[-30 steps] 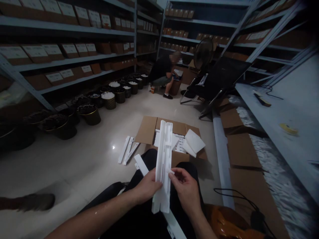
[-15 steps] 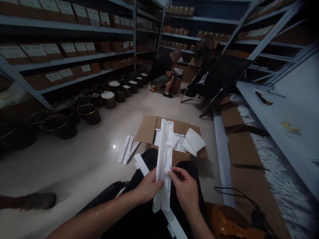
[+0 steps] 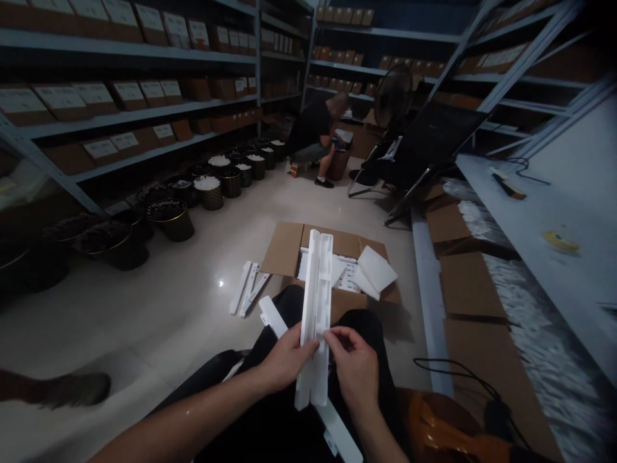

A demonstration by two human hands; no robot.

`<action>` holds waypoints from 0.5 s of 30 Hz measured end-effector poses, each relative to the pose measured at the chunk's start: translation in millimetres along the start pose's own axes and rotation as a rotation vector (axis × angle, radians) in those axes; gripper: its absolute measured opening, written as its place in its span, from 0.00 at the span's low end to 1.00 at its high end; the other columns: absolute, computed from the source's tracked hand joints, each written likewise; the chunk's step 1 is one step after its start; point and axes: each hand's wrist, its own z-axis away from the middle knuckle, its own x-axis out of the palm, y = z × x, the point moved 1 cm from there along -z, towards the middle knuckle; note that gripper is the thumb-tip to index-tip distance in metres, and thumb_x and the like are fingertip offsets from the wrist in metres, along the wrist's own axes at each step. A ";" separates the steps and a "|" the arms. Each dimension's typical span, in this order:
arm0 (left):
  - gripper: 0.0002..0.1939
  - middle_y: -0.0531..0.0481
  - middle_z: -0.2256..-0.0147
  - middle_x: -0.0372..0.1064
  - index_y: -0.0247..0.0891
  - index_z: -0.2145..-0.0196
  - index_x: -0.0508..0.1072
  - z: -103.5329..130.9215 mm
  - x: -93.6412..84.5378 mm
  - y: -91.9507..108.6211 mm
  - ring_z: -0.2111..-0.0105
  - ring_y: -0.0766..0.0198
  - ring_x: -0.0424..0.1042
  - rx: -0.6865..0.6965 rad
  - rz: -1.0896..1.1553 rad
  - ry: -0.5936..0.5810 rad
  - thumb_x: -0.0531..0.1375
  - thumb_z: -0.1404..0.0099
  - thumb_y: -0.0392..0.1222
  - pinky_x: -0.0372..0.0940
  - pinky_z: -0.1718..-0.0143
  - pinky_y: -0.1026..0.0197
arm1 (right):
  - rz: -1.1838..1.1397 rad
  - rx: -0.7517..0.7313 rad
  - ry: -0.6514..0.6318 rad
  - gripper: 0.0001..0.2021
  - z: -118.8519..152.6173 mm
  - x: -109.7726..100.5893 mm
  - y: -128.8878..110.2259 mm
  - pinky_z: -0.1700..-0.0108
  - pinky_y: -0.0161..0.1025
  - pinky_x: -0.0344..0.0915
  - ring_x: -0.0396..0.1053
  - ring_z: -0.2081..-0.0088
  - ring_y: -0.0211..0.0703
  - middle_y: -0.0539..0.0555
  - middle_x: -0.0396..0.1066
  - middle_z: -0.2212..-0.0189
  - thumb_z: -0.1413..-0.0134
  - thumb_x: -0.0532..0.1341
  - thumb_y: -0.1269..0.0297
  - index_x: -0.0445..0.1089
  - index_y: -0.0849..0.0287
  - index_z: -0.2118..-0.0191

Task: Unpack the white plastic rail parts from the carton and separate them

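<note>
A long, narrow white plastic case (image 3: 312, 276) stands opened lengthwise into two trough-like halves above my lap. My left hand (image 3: 286, 358) is closed round its left half, with the thumb lying over the inner side. At the right edge, my right hand (image 3: 355, 366) pinches the case between thumb and bent fingers; whether a small part sits in that pinch is too fine to see. Beneath the held case, a second long white case (image 3: 274, 316) lies slantwise across my thighs. Past my knees is an open cardboard box (image 3: 284, 251) holding white pieces with dark print.
Several white cases (image 3: 244, 289) lie on the floor left of the box; white foam sheets (image 3: 377, 271) rest on its right side. Bins (image 3: 171, 218) line the left shelves. A co-worker (image 3: 313, 132) sits at the back near a folding chair (image 3: 429, 148). A white table (image 3: 540, 212) runs along the right.
The view has shifted very slightly. Both hands keep their hold on the case, and my right fingertips have moved a little inward along its edge.
</note>
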 end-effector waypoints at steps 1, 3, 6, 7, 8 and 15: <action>0.15 0.48 0.63 0.71 0.34 0.58 0.70 0.0 0.1 0.8 0.62 0.59 0.67 -0.011 0.012 0.003 0.58 0.40 0.45 0.62 0.59 0.59 | -0.015 0.006 0.000 0.14 -0.4 0.2 0.4 0.67 0.38 0.64 0.69 0.70 0.44 0.53 0.72 0.73 0.53 0.63 0.52 0.72 0.58 0.67; 0.15 0.48 0.65 0.71 0.34 0.59 0.71 -0.2 0.4 2.5 0.64 0.60 0.67 -0.035 0.040 0.014 0.58 0.40 0.47 0.62 0.61 0.60 | -0.051 0.013 0.002 0.14 -1.4 1.4 1.8 0.67 0.38 0.65 0.68 0.70 0.45 0.53 0.72 0.73 0.53 0.63 0.52 0.72 0.59 0.67; 0.16 0.48 0.67 0.71 0.32 0.60 0.72 -1.5 1.4 4.8 0.66 0.61 0.67 -0.082 0.120 0.021 0.59 0.41 0.48 0.62 0.63 0.61 | -0.099 0.015 0.013 0.15 -2.7 4.3 5.0 0.68 0.38 0.65 0.68 0.71 0.44 0.53 0.71 0.74 0.53 0.63 0.52 0.72 0.60 0.67; 0.17 0.47 0.67 0.71 0.32 0.60 0.72 -2.0 1.8 5.5 0.67 0.61 0.68 -0.097 0.157 0.013 0.60 0.41 0.48 0.62 0.63 0.60 | -0.115 0.011 0.015 0.15 -2.9 5.2 6.1 0.68 0.38 0.65 0.68 0.71 0.44 0.53 0.71 0.73 0.53 0.63 0.53 0.71 0.60 0.66; 0.17 0.47 0.66 0.71 0.32 0.59 0.72 -2.5 2.1 6.2 0.67 0.61 0.68 -0.111 0.193 0.001 0.60 0.42 0.48 0.63 0.63 0.60 | -0.130 0.005 0.014 0.15 -3.2 5.8 6.8 0.68 0.38 0.65 0.68 0.70 0.43 0.53 0.71 0.73 0.53 0.63 0.53 0.71 0.60 0.65; 0.17 0.45 0.67 0.72 0.32 0.59 0.72 -3.5 2.7 8.7 0.69 0.61 0.70 -0.150 0.303 -0.060 0.60 0.42 0.47 0.64 0.65 0.59 | 0.000 -0.134 -0.091 0.10 -6.6 0.2 2.5 0.60 0.39 0.64 0.68 0.62 0.44 0.52 0.70 0.63 0.46 0.59 0.57 0.73 0.53 0.61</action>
